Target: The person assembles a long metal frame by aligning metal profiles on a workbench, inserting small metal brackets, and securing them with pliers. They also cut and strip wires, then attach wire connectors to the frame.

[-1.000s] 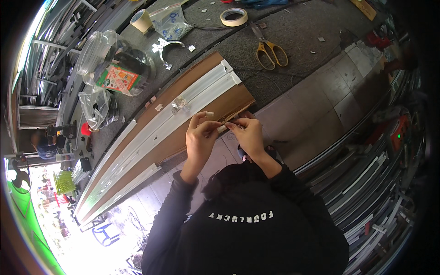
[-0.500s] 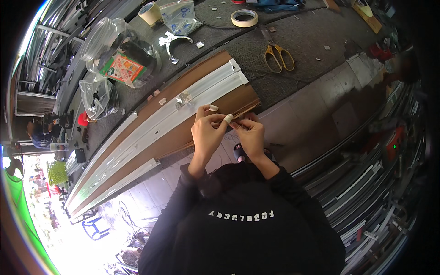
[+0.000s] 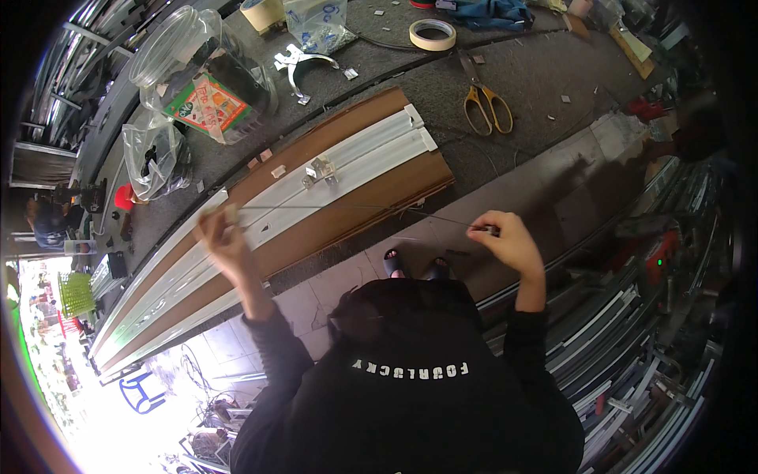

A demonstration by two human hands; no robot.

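Note:
A thin dark cord (image 3: 332, 207) runs in a long line between my two hands, above the white metal profiles (image 3: 363, 162). At its left end my left hand (image 3: 225, 243) is pinched on it, smeared by motion, with something pale at a fingertip. The other end is in my right hand (image 3: 512, 246), whose fingers are closed round it, with a small dark piece (image 3: 489, 230) showing between them. The profiles lie on brown cardboard (image 3: 430, 174), and a small clear packet (image 3: 319, 172) rests on top of them.
On the grey-covered bench (image 3: 545, 75) lie yellow-handled scissors (image 3: 488, 109), a masking tape roll (image 3: 433, 35), a silver plier-like tool (image 3: 298, 67) and a large clear jar (image 3: 201, 75). A bag of dark parts (image 3: 158, 158) is at left. Stacked metal lengths (image 3: 588, 347) fill the lower right.
My hands, close together before, have moved far apart, left hand to the left and right hand to the right. The cord is now drawn out between them.

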